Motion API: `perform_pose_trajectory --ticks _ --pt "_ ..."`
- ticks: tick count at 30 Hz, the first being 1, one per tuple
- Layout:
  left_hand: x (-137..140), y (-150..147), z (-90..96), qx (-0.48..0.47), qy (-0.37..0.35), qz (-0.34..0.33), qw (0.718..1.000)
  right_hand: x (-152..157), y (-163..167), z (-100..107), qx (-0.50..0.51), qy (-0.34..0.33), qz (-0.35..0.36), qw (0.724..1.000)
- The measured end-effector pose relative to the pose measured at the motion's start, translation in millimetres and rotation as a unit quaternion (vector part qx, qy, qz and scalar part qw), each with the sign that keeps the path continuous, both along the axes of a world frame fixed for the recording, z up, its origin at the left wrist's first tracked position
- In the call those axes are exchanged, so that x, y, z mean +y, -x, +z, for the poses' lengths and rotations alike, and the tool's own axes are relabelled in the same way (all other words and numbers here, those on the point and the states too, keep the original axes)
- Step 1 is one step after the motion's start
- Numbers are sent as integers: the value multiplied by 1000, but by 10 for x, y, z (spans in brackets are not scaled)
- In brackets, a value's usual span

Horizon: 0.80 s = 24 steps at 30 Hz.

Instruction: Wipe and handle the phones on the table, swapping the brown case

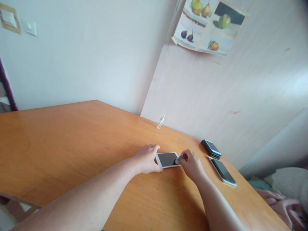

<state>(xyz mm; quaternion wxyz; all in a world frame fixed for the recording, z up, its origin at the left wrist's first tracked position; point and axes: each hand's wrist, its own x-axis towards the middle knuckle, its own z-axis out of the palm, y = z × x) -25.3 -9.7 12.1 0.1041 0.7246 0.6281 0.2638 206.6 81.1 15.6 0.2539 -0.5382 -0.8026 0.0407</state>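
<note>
A white smartphone [167, 159] with a dark screen lies on the wooden table, its long side running left to right. My left hand [147, 158] grips its left end, fingers at the far edge and thumb at the near edge. Over the right end, my right hand [191, 163] is closed on a small crumpled greyish cloth [178, 159], which touches the screen. The cloth is partly hidden by my fingers.
A small clear spray bottle [160, 122] stands near the table's back edge. To the right are a stack of several phones [211, 148] and, closer, another pair of devices [222, 171] lying one on the other. The wooden table [72, 138] meets the wall behind.
</note>
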Motion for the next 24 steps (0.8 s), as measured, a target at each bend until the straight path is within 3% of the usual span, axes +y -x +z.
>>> perform_pose_trajectory --ticks 4,9,11,13,16,19,21,24 --pt "13 -8 -23 -2 -9 4 1000 -127 101 -1 -13 -1 61 998" --pt "14 -13 -14 -9 -9 5 1000 -581 400 131 19 49 262 964" --pt "9 -10 -8 -13 -9 2 1000 -648 447 155 17 63 306 950" --pt "7 -4 -6 -10 -8 1 1000 -568 385 147 7 57 277 959" --pt "12 3 -16 0 -10 -1 1000 -289 152 102 -34 33 120 992" --pt "17 -3 -33 0 -15 2 1000 -123 5 73 -75 16 1 997" --pt "15 -14 -38 -3 -20 6 1000 -175 63 71 -64 15 13 998" --pt "4 -27 -28 -11 -25 7 1000 -409 294 75 -14 39 120 992"
